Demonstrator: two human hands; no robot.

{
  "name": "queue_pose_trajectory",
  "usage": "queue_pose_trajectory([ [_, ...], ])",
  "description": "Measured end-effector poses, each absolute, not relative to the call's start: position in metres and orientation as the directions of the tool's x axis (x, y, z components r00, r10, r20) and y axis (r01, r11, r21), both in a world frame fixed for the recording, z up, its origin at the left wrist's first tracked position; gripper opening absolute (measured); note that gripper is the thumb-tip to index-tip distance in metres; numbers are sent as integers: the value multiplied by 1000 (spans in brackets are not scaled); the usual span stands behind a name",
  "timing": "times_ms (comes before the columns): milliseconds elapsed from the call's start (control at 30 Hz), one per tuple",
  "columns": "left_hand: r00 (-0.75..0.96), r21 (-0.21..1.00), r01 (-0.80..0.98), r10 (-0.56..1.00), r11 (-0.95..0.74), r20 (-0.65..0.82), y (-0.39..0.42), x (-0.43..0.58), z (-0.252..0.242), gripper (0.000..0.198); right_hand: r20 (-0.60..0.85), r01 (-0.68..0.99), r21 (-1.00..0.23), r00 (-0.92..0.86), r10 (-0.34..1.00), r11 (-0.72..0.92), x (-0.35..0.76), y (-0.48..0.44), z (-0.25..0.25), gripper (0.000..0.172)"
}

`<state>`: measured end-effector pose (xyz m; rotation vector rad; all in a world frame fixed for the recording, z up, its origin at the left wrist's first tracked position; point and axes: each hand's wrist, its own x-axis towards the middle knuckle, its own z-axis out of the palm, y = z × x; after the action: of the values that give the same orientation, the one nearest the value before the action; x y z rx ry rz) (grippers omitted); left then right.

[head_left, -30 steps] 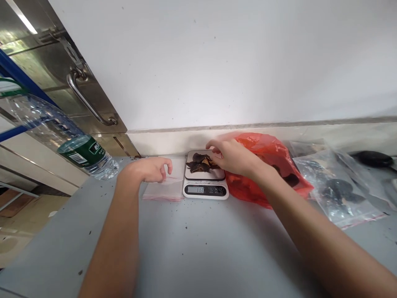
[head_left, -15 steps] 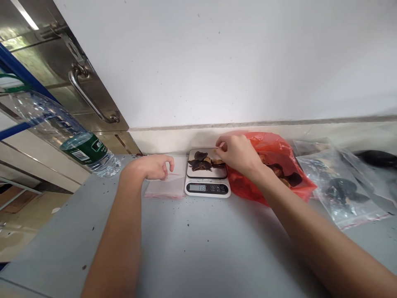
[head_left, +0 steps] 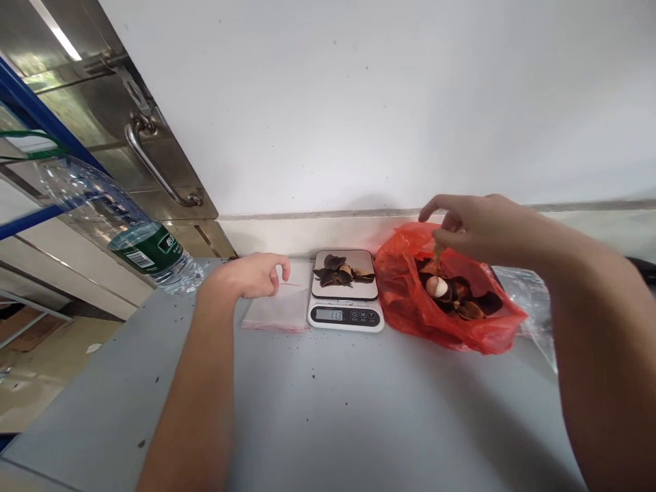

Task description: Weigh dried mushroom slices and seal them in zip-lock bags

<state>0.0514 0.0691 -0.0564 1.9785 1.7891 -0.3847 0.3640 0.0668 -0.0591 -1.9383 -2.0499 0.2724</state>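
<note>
My left hand (head_left: 259, 275) hovers at or rests on a stack of clear zip bags (head_left: 277, 311), fingers loosely curled with a gap between thumb and forefinger. To the right of the stack stands a white kitchen scale (head_left: 320, 326), its display showing digits like 113. Dark brown dried peel pieces (head_left: 342, 270) lie on its plate. Above a red plastic bag (head_left: 404, 301) is my right hand (head_left: 461, 222), forefinger stretched away from the thumb. A blurred yellowish-brown piece (head_left: 437, 253) is just under the thumb; whether it touches is unclear. More peel pieces (head_left: 469, 309) fill the bag.
A large water bottle (head_left: 154, 249) with a green label stands at the left table edge. Clear plastic bags (head_left: 527, 301) lie right of the red bag, partly behind my right arm. A white wall (head_left: 359, 137) rises behind. Small crumbs dot the grey table (head_left: 328, 410).
My right hand has moved from the scale's plate to the right, over the red bag, and its fingers have parted. The left hand is almost unmoved. The display looks the same.
</note>
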Motion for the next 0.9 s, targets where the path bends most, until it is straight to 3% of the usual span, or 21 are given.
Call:
queue_pose_trajectory([
  [133, 155, 175, 981, 866, -79, -476, 70, 50, -55, 32, 53, 964, -267, 23, 998, -8, 370, 69, -66, 30],
  [267, 180, 210, 973, 876, -93, -447, 70, 49, -54, 27, 33, 951, -310, 11, 999, 0, 352, 63, -60, 16],
  [367, 179, 254, 964, 895, -77, -408, 69, 49, -52, 24, 91, 897, -400, -168, 982, 190, 327, 57, -57, 15],
  [500, 206, 356, 930, 933, -93, -295, 66, 51, -47, 18, 189, 688, -517, -488, 852, 509, 290, 50, -69, 33],
  [600, 251, 450, 881, 951, -147, -180, 62, 55, -44, 16, 190, 587, -536, -616, 764, 606, 270, 49, -82, 30],
  [667, 279, 480, 854, 955, -200, -99, 59, 58, -42, 17, 177, 584, -570, -599, 781, 577, 263, 50, -87, 30],
  [767, 296, 475, 832, 953, -287, 58, 57, 63, -41, 15, 160, 614, -674, -420, 893, 410, 257, 52, -90, 44],
  [833, 315, 453, 812, 929, -369, 194, 57, 65, -41, 12, 167, 579, -756, -281, 945, 306, 255, 53, -90, 35],
  [900, 385, 445, 761, 881, -471, 275, 57, 66, -42, 14, 189, 481, -833, -217, 958, 274, 255, 53, -89, 13],
])
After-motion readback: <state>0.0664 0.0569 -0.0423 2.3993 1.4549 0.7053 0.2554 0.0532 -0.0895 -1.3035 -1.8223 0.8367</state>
